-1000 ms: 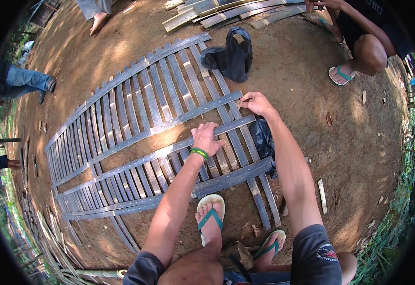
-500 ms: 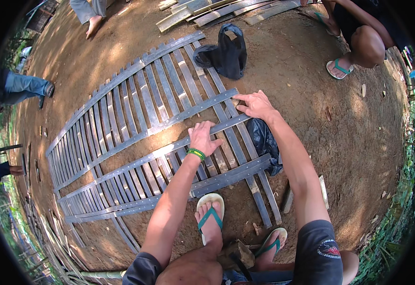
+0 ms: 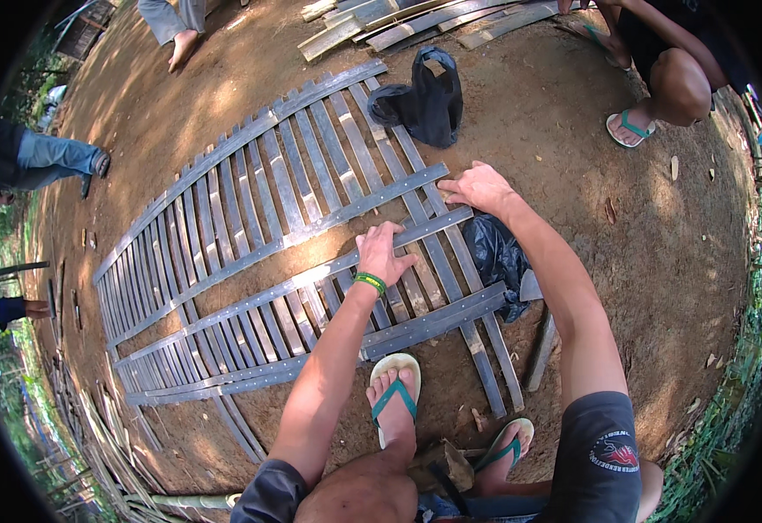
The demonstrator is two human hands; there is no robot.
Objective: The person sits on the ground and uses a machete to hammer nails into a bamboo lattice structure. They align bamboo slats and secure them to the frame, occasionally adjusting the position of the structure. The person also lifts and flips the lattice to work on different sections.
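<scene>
A slatted panel (image 3: 329, 212) of dark split bamboo lies on the ground, its long rails crossing many narrow slats. My left hand (image 3: 381, 254) rests over one middle rail (image 3: 433, 225), fingers and thumb spread apart. Farther right, my right hand (image 3: 481, 189) is at the panel's right edge, between the ends of the two middle rails. Its fingers are curled in near the outer slat; what they hold, if anything, is hidden. Just below that hand, a black plastic bag (image 3: 492, 253) lies partly beneath the panel's edge.
A dark cloth bag (image 3: 433, 100) stands by the panel's far right corner. Bamboo strips (image 3: 433, 26) are piled at the back. A crouching person (image 3: 677, 78) is at upper right; another person's jeans-clad leg (image 3: 63, 154) shows left. A metal blade (image 3: 531, 285) lies beside my right forearm.
The whole view has shifted slightly. My right hand's index finger has drawn back from the rail end and curled in. My left hand stays on its rail.
</scene>
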